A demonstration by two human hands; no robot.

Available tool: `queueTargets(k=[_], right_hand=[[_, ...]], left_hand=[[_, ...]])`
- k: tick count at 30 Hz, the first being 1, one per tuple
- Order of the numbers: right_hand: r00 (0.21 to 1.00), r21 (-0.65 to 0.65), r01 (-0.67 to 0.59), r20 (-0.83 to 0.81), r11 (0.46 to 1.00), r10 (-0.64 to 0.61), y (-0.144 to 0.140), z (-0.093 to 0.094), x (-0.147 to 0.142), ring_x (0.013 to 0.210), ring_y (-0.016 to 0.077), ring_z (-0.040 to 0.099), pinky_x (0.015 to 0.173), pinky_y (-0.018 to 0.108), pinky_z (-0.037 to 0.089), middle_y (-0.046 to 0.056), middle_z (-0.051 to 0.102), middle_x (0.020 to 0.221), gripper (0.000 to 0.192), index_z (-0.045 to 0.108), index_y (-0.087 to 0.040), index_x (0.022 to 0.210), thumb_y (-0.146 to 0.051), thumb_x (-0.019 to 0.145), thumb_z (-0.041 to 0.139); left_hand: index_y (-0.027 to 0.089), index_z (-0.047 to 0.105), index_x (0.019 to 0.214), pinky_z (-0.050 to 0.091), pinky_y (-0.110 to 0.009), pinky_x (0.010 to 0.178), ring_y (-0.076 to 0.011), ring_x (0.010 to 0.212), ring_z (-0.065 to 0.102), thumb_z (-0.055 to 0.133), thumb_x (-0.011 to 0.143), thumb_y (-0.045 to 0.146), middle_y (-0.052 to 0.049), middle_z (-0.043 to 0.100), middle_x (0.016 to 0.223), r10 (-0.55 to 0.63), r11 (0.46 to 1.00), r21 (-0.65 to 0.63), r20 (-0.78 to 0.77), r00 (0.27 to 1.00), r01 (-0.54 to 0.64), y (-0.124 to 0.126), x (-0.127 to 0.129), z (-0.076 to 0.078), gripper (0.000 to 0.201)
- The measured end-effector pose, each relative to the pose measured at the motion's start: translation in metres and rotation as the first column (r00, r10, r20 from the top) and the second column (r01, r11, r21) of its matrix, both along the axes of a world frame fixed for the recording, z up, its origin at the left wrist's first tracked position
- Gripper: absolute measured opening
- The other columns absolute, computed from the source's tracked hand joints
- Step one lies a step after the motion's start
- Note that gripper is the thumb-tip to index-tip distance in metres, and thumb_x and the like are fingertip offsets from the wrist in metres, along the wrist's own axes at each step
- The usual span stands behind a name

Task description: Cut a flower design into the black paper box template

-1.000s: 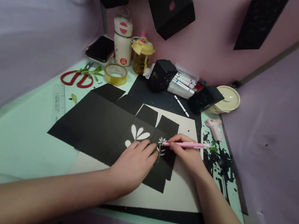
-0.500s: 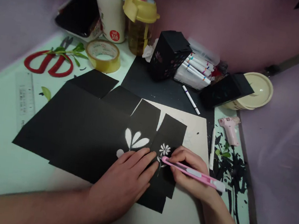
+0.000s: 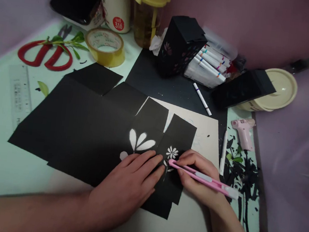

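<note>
A large sheet of black card [image 3: 81, 122] with flaps along its far edge lies on a pale board [image 3: 192, 221]. Petal shapes cut through it show white, and a small flower cutout [image 3: 172, 152] sits on its right panel. My left hand [image 3: 130, 180] rests flat on the card, fingers stretched out beside the stem and leaves below that flower. Between the thumb and fingers of my right hand [image 3: 200, 173] is a pink craft knife [image 3: 203, 178]. Its tip meets the card at the leaves under the small flower; the blade itself is hard to make out.
Red-handled scissors [image 3: 45, 55], a tape roll [image 3: 105, 47] and a clear ruler [image 3: 20, 91] lie at left. Behind stand a black box [image 3: 180, 46], markers [image 3: 210, 64] and bottles. Rightward are a pink glue gun [image 3: 243, 133], a white pen [image 3: 223, 153] and black paper scraps [image 3: 248, 175].
The view has shifted slightly, so the things at the back sit higher in the picture. The knife tip has moved a little at the leaves. My left hand stays on the card.
</note>
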State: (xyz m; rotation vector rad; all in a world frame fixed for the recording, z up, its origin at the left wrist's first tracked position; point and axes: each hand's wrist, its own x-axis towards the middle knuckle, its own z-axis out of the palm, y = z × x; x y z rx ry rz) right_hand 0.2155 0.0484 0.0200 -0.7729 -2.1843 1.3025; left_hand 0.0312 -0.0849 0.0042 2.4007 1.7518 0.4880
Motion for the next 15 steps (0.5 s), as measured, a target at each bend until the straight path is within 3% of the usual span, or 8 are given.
queueTargets(k=[10, 15], right_hand=[[1.0, 0.0, -0.014, 0.021, 1.0, 0.014, 0.0001, 0.0006, 0.001, 0.067, 0.0161, 0.062, 0.057, 0.029, 0.049, 0.003, 0.065, 0.077, 0.011, 0.067, -0.023, 0.084, -0.012, 0.081, 0.064], [1.0, -0.087, -0.006, -0.027, 0.996, 0.003, 0.0029, -0.0006, 0.0045, 0.066, 0.0152, 0.059, 0.058, 0.028, 0.047, 0.002, 0.062, 0.075, 0.01, 0.065, -0.021, 0.079, -0.012, 0.082, 0.064]], left_hand=[[0.014, 0.053, 0.134, 0.04, -0.041, 0.104, -0.0302, 0.134, 0.041, 0.051, 0.096, 0.027, -0.012, 0.051, 0.143, -0.004, 1.0, -0.002, -0.011, 1.0, 0.004, -0.0043, -0.0002, 0.0008, 0.041], [0.012, 0.056, 0.13, 0.04, -0.041, 0.103, -0.0303, 0.132, 0.043, 0.053, 0.094, 0.023, -0.012, 0.055, 0.139, -0.008, 1.0, 0.0, 0.005, 1.0, 0.008, -0.0081, -0.0009, 0.0016, 0.037]])
